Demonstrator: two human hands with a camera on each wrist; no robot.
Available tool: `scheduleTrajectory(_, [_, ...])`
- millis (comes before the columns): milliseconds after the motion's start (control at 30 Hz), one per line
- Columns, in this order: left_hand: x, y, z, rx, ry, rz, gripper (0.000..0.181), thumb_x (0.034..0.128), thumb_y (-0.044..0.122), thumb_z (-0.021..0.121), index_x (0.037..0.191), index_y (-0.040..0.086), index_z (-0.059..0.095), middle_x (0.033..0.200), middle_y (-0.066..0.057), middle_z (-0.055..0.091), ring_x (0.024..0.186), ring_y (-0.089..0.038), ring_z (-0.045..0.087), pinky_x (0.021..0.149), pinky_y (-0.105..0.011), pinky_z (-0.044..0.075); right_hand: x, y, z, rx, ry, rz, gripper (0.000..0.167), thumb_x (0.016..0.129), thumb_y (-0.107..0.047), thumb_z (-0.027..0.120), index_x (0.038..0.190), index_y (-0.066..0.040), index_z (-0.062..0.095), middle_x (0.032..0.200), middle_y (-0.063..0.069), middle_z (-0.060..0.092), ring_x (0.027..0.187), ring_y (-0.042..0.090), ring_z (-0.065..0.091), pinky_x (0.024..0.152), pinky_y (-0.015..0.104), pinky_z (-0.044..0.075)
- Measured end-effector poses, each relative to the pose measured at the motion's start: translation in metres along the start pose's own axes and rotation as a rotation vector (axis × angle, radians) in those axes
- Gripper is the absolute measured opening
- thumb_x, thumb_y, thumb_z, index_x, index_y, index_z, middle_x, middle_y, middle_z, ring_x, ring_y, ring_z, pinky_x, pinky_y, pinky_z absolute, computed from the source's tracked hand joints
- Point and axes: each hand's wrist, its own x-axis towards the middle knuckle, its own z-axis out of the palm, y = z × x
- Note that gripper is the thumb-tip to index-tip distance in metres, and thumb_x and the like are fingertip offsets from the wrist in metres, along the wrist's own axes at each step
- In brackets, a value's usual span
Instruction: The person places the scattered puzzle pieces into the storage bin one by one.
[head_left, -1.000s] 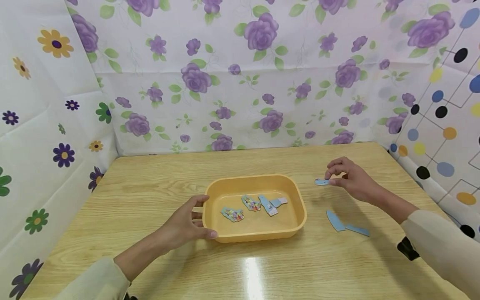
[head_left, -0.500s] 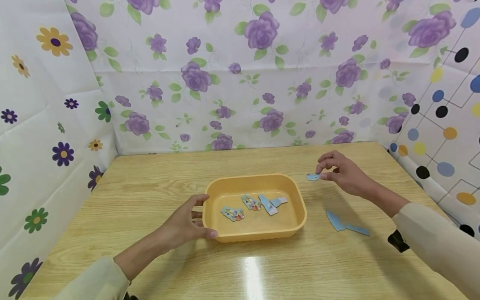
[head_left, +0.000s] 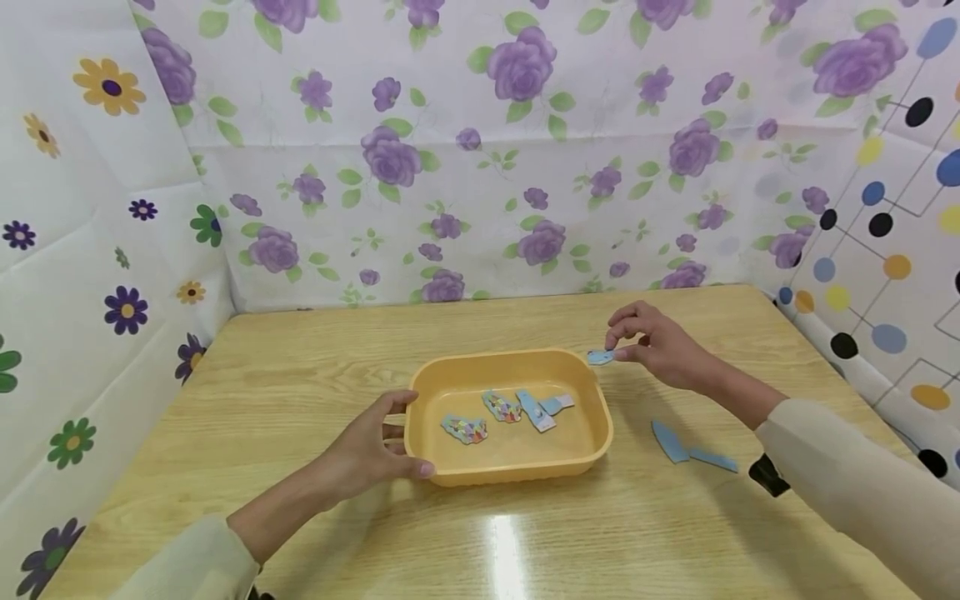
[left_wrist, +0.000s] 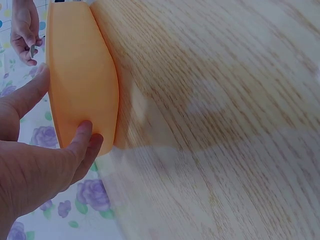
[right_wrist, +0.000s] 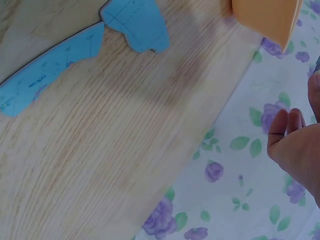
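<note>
My left hand (head_left: 367, 446) holds the left end of a yellow plastic tray (head_left: 480, 458), thumb at the front and fingers along the end wall. In the left wrist view, fingertips press on the tray's outer side (left_wrist: 85, 80). Between thumb and fingers, my right hand (head_left: 663, 348) pinches a small flat blue puzzle piece (head_left: 600, 357) by the tray's back right corner. Inside the tray lie two multicoloured pieces (head_left: 465, 428) and two blue-and-white pieces (head_left: 535, 410). The right wrist view mostly cuts off the held piece.
Two more blue puzzle pieces (head_left: 669, 442) lie on the wooden table (head_left: 315, 367) right of the tray, ends nearly touching. Flower-printed cloth (head_left: 450, 167) hangs behind the table's back edge. Patterned sheets stand at the left (head_left: 75, 333) and right (head_left: 900, 333).
My right hand has moved left with the pinched puzzle piece, from the right side of the table to the tray's back right corner. The left hand and tray stay put.
</note>
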Motion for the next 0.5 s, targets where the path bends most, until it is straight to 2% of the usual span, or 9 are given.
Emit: scheduleTrajectory(500, [0.0,-0.001,0.0,-0.009,-0.013,0.007,0.101,0.068,0.003,0.086,0.148,0.002,0.024,0.145,-0.021,0.027,0.115,-0.04,0.056,0.082,-0.034,0.058,0.02,-0.019,0.02,0.043,-0.056,-0.043,0.011,0.092,-0.002,0.063,0.089,-0.012,0.067,0.126,0.015,0.045,0.112,0.03,0.039,0.072,0.037,0.039])
